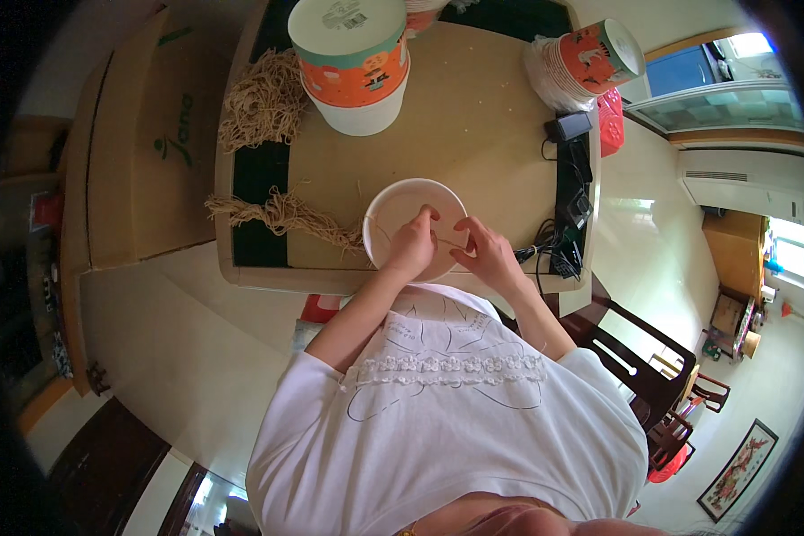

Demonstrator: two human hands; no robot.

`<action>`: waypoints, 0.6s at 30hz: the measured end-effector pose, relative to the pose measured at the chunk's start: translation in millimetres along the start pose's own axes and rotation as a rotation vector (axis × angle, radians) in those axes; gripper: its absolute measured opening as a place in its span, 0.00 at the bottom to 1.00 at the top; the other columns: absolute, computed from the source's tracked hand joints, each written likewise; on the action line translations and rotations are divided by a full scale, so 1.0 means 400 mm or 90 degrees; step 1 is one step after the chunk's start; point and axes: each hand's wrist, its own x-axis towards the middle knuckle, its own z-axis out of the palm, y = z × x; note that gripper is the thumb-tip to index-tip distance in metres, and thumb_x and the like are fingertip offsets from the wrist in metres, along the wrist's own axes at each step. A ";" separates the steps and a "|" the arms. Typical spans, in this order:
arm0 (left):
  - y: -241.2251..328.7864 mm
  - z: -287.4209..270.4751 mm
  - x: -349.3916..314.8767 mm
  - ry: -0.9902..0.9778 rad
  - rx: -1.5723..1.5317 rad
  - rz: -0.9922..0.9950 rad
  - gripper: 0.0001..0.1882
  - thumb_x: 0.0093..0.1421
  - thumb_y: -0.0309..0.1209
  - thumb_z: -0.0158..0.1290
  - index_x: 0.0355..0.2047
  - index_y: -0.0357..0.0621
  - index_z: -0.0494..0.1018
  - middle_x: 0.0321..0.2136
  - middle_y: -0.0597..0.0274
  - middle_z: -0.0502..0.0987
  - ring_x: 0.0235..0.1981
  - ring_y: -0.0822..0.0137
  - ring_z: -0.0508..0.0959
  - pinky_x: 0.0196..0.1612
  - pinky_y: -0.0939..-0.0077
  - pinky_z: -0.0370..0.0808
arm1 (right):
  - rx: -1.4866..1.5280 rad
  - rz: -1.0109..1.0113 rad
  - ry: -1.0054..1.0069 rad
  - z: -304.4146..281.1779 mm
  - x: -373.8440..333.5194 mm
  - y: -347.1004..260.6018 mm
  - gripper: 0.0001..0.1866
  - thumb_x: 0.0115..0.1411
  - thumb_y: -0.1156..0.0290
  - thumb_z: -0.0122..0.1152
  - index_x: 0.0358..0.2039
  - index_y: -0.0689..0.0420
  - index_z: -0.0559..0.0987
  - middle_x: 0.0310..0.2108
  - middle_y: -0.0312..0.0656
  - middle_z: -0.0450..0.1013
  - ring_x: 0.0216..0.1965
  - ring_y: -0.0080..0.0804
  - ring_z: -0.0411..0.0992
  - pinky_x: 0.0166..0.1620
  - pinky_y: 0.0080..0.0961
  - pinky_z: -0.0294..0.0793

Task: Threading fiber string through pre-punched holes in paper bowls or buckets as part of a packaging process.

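A white paper bucket (417, 185) stands at the table's near edge in front of me, its open mouth facing up. Both hands are over it. My left hand (414, 245) is closed, its fingers curled inside the rim. My right hand (491, 259) is bent at the right side of the rim, thumb and fingers drawn together. A thin tan cord (453, 244) runs between the two hands; their fingertips pinch it. A bundle of the same tan cords (286, 214) lies left of the bucket, reaching toward its rim.
A larger heap of tan cord (263, 103) lies at the far left. Beside it stands a stack of upturned orange-printed paper buckets (355, 80). More nested buckets (590, 58) lie at the far right. Black adapters and cables (567, 223) line the right edge. A cardboard box (152, 152) stands left.
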 end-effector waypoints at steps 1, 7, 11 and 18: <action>-0.002 0.003 0.000 0.029 0.056 0.027 0.14 0.52 0.23 0.48 0.40 0.44 0.65 0.28 0.48 0.76 0.32 0.45 0.77 0.34 0.55 0.74 | 0.000 -0.001 -0.001 -0.001 0.000 -0.003 0.19 0.49 0.69 0.64 0.41 0.55 0.69 0.25 0.46 0.72 0.28 0.42 0.73 0.32 0.35 0.73; 0.039 -0.013 0.007 -0.005 0.233 0.080 0.13 0.50 0.23 0.50 0.38 0.40 0.65 0.29 0.47 0.76 0.31 0.46 0.78 0.31 0.56 0.75 | -0.013 0.003 -0.001 0.003 0.001 0.001 0.19 0.49 0.67 0.64 0.40 0.54 0.69 0.23 0.44 0.72 0.27 0.42 0.73 0.31 0.35 0.72; 0.029 0.000 0.012 0.009 0.201 0.125 0.13 0.51 0.25 0.49 0.38 0.40 0.65 0.29 0.48 0.77 0.31 0.47 0.78 0.30 0.57 0.75 | 0.013 0.001 0.003 0.014 0.000 0.011 0.18 0.50 0.68 0.65 0.40 0.54 0.69 0.22 0.44 0.71 0.24 0.39 0.72 0.29 0.32 0.71; -0.018 0.049 0.030 -0.020 0.124 0.121 0.11 0.53 0.31 0.49 0.37 0.41 0.69 0.29 0.48 0.76 0.30 0.48 0.78 0.31 0.56 0.75 | 0.078 -0.014 0.040 0.028 -0.003 0.014 0.17 0.51 0.70 0.65 0.39 0.57 0.70 0.20 0.41 0.69 0.21 0.29 0.68 0.27 0.26 0.69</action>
